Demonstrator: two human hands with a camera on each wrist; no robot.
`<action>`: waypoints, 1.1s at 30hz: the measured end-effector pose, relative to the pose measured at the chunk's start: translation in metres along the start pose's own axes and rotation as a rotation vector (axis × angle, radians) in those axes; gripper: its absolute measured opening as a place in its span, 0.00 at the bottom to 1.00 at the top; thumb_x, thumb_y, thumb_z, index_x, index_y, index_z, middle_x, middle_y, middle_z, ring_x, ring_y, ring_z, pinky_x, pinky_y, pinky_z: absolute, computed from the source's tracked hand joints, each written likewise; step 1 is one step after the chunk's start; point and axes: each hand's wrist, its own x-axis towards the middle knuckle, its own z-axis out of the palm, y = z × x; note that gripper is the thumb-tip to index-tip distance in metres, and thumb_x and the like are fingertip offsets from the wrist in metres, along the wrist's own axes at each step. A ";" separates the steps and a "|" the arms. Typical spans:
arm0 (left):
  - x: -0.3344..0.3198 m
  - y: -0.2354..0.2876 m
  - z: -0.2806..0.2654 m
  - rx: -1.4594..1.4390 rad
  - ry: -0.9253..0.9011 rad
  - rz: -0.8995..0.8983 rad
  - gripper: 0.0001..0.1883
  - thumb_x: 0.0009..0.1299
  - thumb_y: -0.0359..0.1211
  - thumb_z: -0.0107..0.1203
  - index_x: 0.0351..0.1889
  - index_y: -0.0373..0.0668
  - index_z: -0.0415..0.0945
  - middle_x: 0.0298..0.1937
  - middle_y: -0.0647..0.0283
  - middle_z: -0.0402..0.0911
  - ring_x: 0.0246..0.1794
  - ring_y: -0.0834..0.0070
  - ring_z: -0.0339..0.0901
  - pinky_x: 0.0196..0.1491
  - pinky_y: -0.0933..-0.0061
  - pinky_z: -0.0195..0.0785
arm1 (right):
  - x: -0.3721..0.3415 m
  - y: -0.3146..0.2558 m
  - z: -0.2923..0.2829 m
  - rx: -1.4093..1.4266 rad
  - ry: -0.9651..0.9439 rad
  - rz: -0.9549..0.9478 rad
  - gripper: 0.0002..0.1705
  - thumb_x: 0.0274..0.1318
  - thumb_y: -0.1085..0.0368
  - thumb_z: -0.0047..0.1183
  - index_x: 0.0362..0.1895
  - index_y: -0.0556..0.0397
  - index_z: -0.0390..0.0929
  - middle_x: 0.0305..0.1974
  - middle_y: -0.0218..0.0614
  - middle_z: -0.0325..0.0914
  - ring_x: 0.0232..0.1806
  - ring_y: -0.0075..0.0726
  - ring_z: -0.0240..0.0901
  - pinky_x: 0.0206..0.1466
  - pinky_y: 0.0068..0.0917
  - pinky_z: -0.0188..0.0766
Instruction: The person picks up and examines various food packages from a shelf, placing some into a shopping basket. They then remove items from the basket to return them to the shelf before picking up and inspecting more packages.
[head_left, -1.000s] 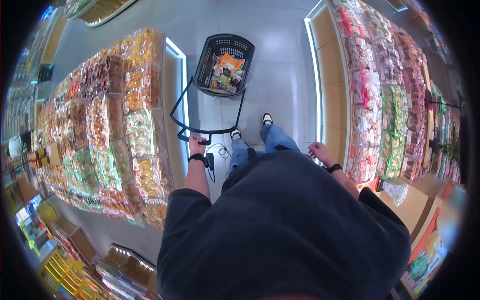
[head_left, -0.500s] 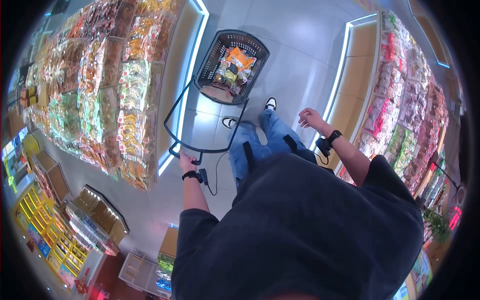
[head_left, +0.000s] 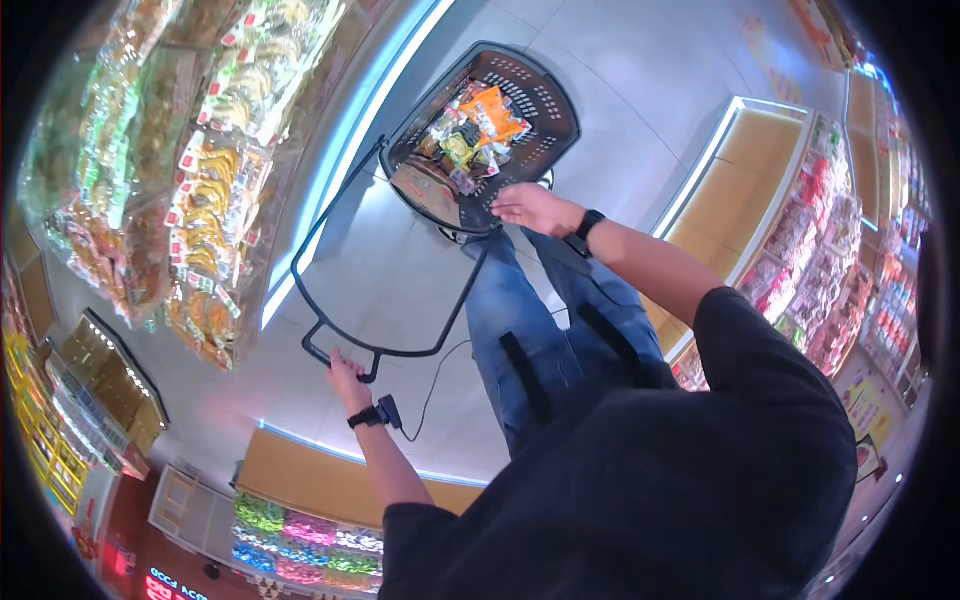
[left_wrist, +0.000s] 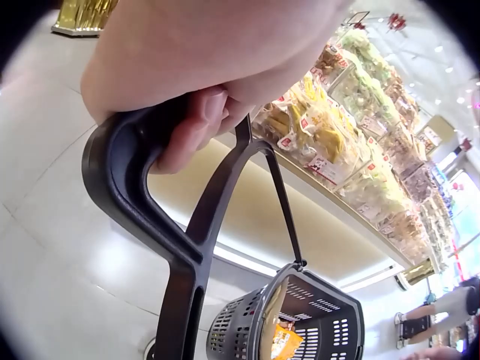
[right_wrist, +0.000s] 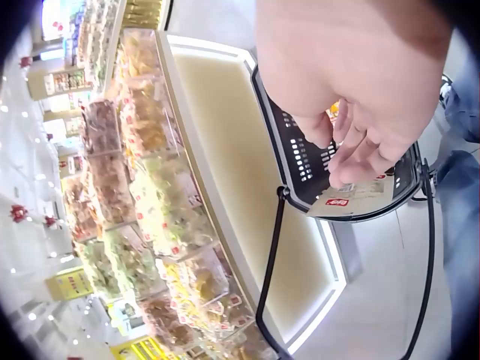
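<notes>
1. Grey tiled floor (head_left: 620, 80) of a shop; bagged snacks (head_left: 205, 200) fill a lit stand on the left of the head view.
2. Shopping basket (head_left: 545, 108): black, perforated, on the floor. Contents include an orange packet (head_left: 490, 115) among other packaged goods and, at the handle end, a flat brown packet (head_left: 425, 188).
3. Handle frame (head_left: 405, 354): joined to the basket's near rim, extending toward the person.
4. Left hand (head_left: 347, 382): fingers curled round the grip (head_left: 314, 351) of the frame; the basket lies well apart from them, at the frame's other end.
5. Right hand (head_left: 540, 212): at the basket's near end, fingers loosely bent and close together. They overlap the flat brown packet in the right wrist view; whether they touch it cannot be told.
</notes>
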 end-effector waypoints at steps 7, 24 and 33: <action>-0.003 -0.008 0.004 0.044 0.134 0.024 0.18 0.75 0.38 0.56 0.28 0.47 0.58 0.18 0.74 0.55 0.15 0.84 0.51 0.19 0.78 0.47 | 0.289 -0.013 -0.076 -0.012 0.254 -0.167 0.04 0.62 0.67 0.54 0.37 0.54 0.77 0.39 0.43 0.80 0.42 0.44 0.81 0.52 0.39 0.81; -0.036 0.010 0.080 0.797 0.657 0.401 0.38 0.67 0.43 0.60 0.69 0.33 0.58 0.66 0.40 0.63 0.65 0.48 0.64 0.65 0.41 0.59 | 0.543 -0.062 -0.094 -0.551 0.801 -0.206 0.19 0.57 0.54 0.62 0.46 0.54 0.79 0.31 0.38 0.78 0.28 0.36 0.75 0.33 0.36 0.72; -0.098 0.026 0.158 0.930 0.476 0.783 0.21 0.67 0.30 0.54 0.57 0.36 0.63 0.49 0.53 0.70 0.47 0.61 0.73 0.56 0.58 0.67 | 0.402 -0.053 -0.056 -0.197 0.376 -0.081 0.10 0.54 0.58 0.65 0.34 0.48 0.81 0.27 0.24 0.72 0.25 0.21 0.66 0.27 0.20 0.65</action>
